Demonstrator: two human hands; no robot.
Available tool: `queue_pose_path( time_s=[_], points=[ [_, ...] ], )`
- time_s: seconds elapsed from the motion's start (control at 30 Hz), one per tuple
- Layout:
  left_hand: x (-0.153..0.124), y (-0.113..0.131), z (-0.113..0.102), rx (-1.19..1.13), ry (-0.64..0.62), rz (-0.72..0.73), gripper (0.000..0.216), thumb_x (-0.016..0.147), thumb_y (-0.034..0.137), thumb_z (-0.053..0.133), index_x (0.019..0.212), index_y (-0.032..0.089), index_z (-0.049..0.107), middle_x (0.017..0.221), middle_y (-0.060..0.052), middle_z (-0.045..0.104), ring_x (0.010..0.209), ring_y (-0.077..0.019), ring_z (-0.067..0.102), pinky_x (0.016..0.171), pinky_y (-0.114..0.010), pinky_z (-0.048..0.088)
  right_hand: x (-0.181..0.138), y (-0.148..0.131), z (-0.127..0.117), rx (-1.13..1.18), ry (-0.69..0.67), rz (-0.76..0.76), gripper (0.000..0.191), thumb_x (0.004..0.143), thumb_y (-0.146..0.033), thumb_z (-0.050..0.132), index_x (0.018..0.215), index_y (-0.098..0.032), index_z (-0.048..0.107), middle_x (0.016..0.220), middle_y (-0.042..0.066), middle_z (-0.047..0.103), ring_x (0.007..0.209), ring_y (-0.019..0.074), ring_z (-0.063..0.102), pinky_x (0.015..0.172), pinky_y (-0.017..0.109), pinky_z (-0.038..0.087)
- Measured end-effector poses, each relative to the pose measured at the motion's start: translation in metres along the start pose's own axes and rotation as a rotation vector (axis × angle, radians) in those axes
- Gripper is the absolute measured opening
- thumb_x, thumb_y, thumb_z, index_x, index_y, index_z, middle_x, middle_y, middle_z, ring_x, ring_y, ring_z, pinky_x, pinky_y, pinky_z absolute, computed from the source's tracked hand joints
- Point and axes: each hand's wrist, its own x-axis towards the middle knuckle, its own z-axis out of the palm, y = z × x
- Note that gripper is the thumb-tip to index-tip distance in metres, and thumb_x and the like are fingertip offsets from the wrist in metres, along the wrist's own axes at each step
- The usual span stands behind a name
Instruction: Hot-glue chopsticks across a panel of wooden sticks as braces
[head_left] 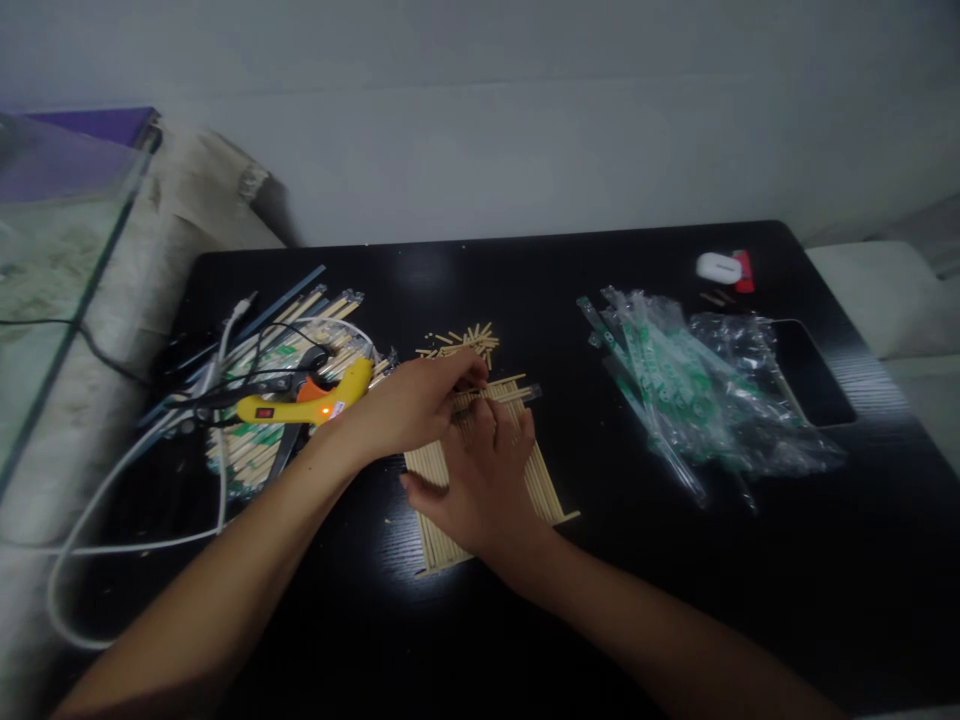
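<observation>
A flat panel of bamboo chopsticks (442,535) laid side by side rests on the black table, under both hands. Across its far end lies a pair of chopsticks (517,395) with a clear wrapper at the right tip. My left hand (420,400) is closed around the left part of that pair, its fingers curled and partly hidden. Spread over the panel, my right hand (487,485) is open, its fingertips touching near the pair and its thumb out to the left. Just beyond the hands sits a small pile of short cut stick pieces (472,340).
A yellow glue gun (300,408) with its orange light on lies over wrapped chopsticks (247,455) at left, among white cables (223,420). Empty plastic wrappers (675,390), a dark phone (814,375) and a white earbud case (718,267) are at right. A glass tank (67,260) stands far left.
</observation>
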Motion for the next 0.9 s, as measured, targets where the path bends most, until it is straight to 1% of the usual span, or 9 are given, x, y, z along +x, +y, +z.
queue_pose_path(
  time_s=[0.07, 0.2, 0.37, 0.53, 0.7, 0.9],
  points=[
    [0.0004, 0.0003, -0.0004, -0.005, -0.003, -0.002, 0.034, 0.090, 0.013, 0.056, 0.120, 0.026, 0.062, 0.115, -0.004, 0.077, 0.101, -0.0214, 0.073, 0.090, -0.037, 0.055, -0.0002, 0.0001, 0.0006, 0.010, 0.014, -0.001, 0.065, 0.088, -0.070, 0.064, 0.129, -0.021, 0.067, 0.140, 0.023, 0.057, 0.134, 0.0441, 0.042, 0.115, 0.071, 0.024],
    [0.0008, 0.0018, -0.0015, -0.002, -0.013, -0.008, 0.030, 0.091, 0.016, 0.056, 0.119, 0.026, 0.062, 0.113, -0.003, 0.077, 0.100, -0.0216, 0.073, 0.089, -0.036, 0.055, -0.0008, 0.0002, 0.0025, 0.022, 0.024, 0.000, 0.062, 0.088, -0.070, 0.064, 0.124, -0.020, 0.069, 0.140, 0.023, 0.058, 0.135, 0.0442, 0.042, 0.116, 0.071, 0.023],
    [-0.0005, 0.0012, -0.0011, -0.008, -0.010, -0.006, 0.029, 0.092, 0.015, 0.055, 0.118, 0.026, 0.062, 0.113, -0.002, 0.076, 0.101, -0.0210, 0.072, 0.088, -0.035, 0.054, -0.0010, 0.0000, 0.0040, 0.012, 0.043, -0.003, 0.064, 0.087, -0.070, 0.065, 0.128, -0.020, 0.067, 0.140, 0.023, 0.057, 0.135, 0.0442, 0.042, 0.115, 0.070, 0.023],
    [-0.0008, -0.0002, -0.0009, -0.003, -0.018, -0.013, 0.030, 0.091, 0.015, 0.055, 0.117, 0.028, 0.062, 0.109, -0.002, 0.077, 0.097, -0.0212, 0.072, 0.086, -0.035, 0.054, -0.0009, 0.0001, 0.0024, -0.006, 0.010, 0.001, 0.065, 0.085, -0.071, 0.066, 0.128, -0.022, 0.067, 0.140, 0.021, 0.058, 0.134, 0.0438, 0.043, 0.115, 0.070, 0.024],
    [0.0001, 0.0005, -0.0014, 0.011, -0.014, -0.007, 0.030, 0.090, 0.014, 0.055, 0.117, 0.027, 0.062, 0.111, -0.002, 0.076, 0.099, -0.0216, 0.072, 0.085, -0.035, 0.053, -0.0013, 0.0004, 0.0016, -0.009, 0.003, -0.008, 0.065, 0.089, -0.071, 0.062, 0.130, -0.021, 0.066, 0.141, 0.022, 0.056, 0.135, 0.0433, 0.042, 0.115, 0.070, 0.023],
    [-0.0002, -0.0010, 0.0001, 0.038, -0.006, -0.005, 0.036, 0.087, 0.011, 0.054, 0.118, 0.027, 0.063, 0.110, -0.002, 0.076, 0.096, -0.0211, 0.072, 0.085, -0.035, 0.054, -0.0015, 0.0002, 0.0036, 0.010, 0.031, -0.007, 0.065, 0.088, -0.070, 0.063, 0.130, -0.020, 0.067, 0.140, 0.023, 0.057, 0.134, 0.0447, 0.042, 0.115, 0.071, 0.024]
  ],
)
